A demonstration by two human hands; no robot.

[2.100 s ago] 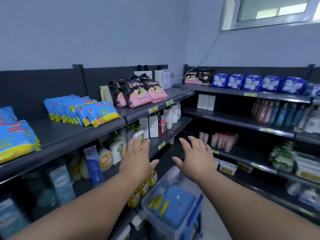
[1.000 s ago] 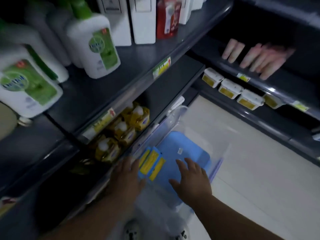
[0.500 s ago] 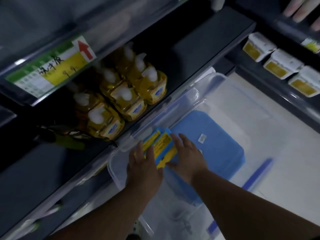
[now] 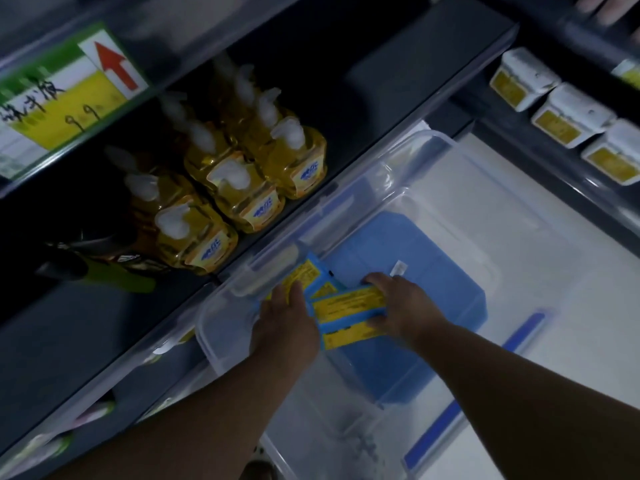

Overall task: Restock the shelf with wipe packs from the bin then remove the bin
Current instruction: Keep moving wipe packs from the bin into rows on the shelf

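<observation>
Head view: right hand (image 4: 401,306) grips slick blue-and-yellow wipe packs (image 4: 349,317) inside the clear plastic bin (image 4: 450,161), the hold of the left hand (image 4: 287,313) unclear, so the stack may splay.

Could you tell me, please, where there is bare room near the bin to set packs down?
Bare: the dark shelf board right of the yellow bottles, and the pale floor between the bin and the white boxes. Crowded: the bin's shelf-side corner, where left hand and right hand meet on the wipe packs.

— What's your bin (image 4: 349,199) made of?
— Clear, smooth plastic, faintly glossy. Your wipe packs (image 4: 349,306) look like shiny plastic film.
— And the shelf (image 4: 398,81)?
— Dark and matt, metal by its look.
</observation>
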